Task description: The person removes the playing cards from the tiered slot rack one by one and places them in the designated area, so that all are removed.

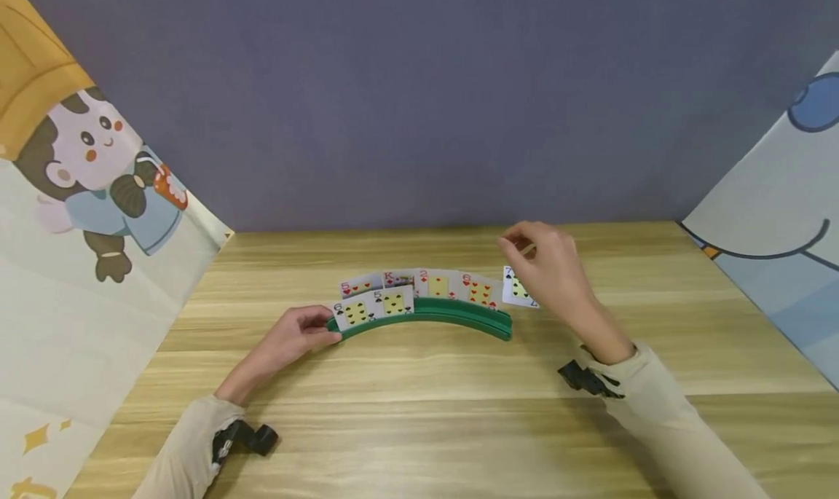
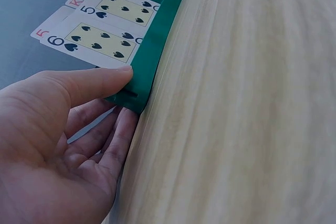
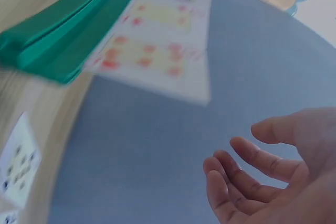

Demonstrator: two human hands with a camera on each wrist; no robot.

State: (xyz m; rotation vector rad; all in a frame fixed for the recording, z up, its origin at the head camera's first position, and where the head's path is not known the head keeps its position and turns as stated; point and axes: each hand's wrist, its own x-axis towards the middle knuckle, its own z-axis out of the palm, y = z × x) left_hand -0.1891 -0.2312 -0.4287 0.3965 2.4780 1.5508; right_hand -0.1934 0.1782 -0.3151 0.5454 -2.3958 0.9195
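A curved green card holder [image 1: 435,309] stands on the table with playing cards in two rows. In front are the six of spades [image 2: 97,43] and five of spades [image 2: 123,10]. Behind them show a red five [image 1: 359,288], a king [image 1: 395,277], the two of diamonds [image 1: 435,285] and the six of hearts [image 1: 480,292]. My left hand [image 1: 288,341] pinches the holder's left end between thumb and fingers. Above a seven of spades [image 1: 516,288], right of the holder, hovers my right hand [image 1: 550,262]; its fingers are loosely bent with nothing between them.
The wooden table [image 1: 393,419] runs back to a grey-blue panel [image 1: 419,105]. Panels with cartoon prints stand on the left [image 1: 98,193] and right [image 1: 773,215]. Near the right wrist view's lower left corner, part of another card [image 3: 8,217] lies beside the seven.
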